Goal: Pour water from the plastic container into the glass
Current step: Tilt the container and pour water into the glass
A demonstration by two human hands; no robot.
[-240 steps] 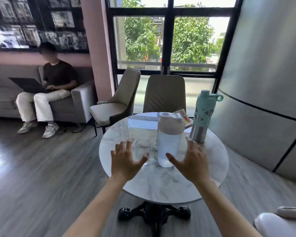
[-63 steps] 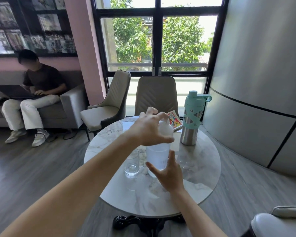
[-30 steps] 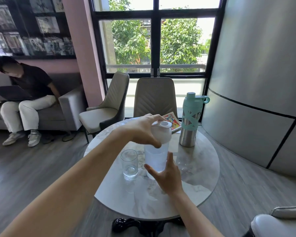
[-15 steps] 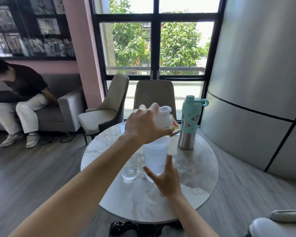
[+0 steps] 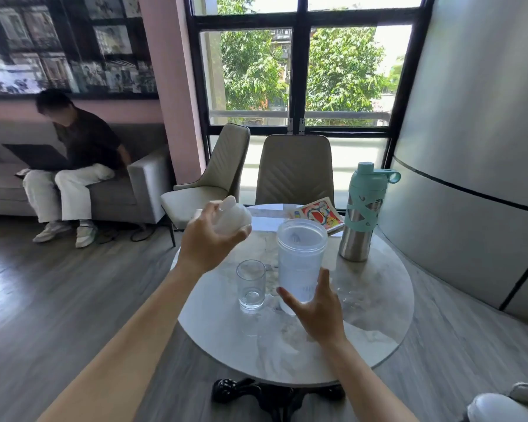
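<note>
From the head camera, a round marble bench (image 5: 375,339) carries everything. The plastic container (image 5: 299,266) stands upright near the bench's middle, its wide mouth uncovered, translucent walls showing water inside. The right hand (image 5: 316,309) cups its lower part from the near side, thumb and fingers (image 5: 323,278) spread around the wall and touching it. The left hand (image 5: 209,239) is raised above the bench's left edge, closed around the white lid (image 5: 230,216), which is clear of the container and tilted. The glass (image 5: 251,284) stands upright just left of the container, apart from it, and looks empty. Toward the far right edge stands a steel bottle (image 5: 363,220) with a mint-green cap and sleeve, and a colourful booklet (image 5: 316,213) lies at the far edge behind the container. Two beige chairs (image 5: 294,169) face the window beyond the bench. At the left a person (image 5: 80,153) sits on a grey sofa (image 5: 141,184) with a laptop (image 5: 37,156).
</note>
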